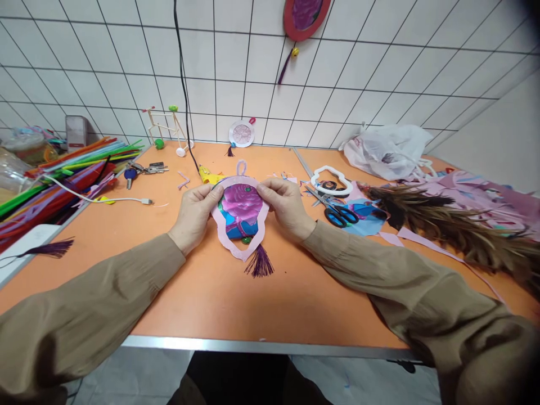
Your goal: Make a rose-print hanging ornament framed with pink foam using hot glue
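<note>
Between my two hands is a pink-framed ornament point(261, 222) with a magenta and blue patterned fabric centre. A pale loop point(241, 167) rises from its top, and a dark purple tassel point(260, 262) and a green bead show at its lower end. My left hand point(194, 212) pinches the upper left of the frame, thumb on the front. On the upper right edge my right hand point(287, 207) grips in the same way, its fingers partly behind the frame. Right of my right hand lie black-handled scissors point(337, 216) and a white scalloped frame point(349, 187).
Colourful pipe cleaners point(63, 185), keys point(147, 169) and a white cable point(101, 199) lie on the left. A white plastic bag point(386, 149), brown feathers point(455, 228) and pink scraps point(485, 197) fill the right. A round ornament point(242, 133) leans against the tiled wall.
</note>
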`<state>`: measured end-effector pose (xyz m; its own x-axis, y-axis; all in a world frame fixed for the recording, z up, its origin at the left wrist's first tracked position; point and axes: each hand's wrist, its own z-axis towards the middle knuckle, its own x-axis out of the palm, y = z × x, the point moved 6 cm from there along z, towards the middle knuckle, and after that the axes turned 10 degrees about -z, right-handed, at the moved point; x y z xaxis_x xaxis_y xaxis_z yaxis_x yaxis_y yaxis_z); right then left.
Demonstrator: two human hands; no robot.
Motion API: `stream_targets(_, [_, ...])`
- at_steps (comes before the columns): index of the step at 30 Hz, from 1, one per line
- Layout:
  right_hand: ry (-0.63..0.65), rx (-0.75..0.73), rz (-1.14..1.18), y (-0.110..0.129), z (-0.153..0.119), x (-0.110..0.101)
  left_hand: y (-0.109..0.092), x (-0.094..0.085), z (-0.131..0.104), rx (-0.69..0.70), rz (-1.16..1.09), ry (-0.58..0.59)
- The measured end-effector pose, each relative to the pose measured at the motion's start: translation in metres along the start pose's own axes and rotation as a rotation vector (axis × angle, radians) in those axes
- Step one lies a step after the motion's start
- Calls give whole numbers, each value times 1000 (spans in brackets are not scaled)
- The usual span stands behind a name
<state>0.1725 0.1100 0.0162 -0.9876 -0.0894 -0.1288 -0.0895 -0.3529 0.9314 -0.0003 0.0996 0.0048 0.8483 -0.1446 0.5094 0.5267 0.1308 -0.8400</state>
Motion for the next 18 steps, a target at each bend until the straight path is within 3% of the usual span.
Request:
stream_targets(6, [-62, -65, -29, -1, 3, -7, 4, -6, 4, -14, -60, -52])
stream_targets(10, [-110, -293, -191, 12, 3, -14, 8, -17, 9, -5, -121, -121])
stream_targets(14, [-28, -568, -417, 28, -4, -7, 12, -24, 13, -43, -146, -147])
stream_targets(18, [34, -642, -558, 29, -7, -3, 14, -26, 13, -74, -173, -162])
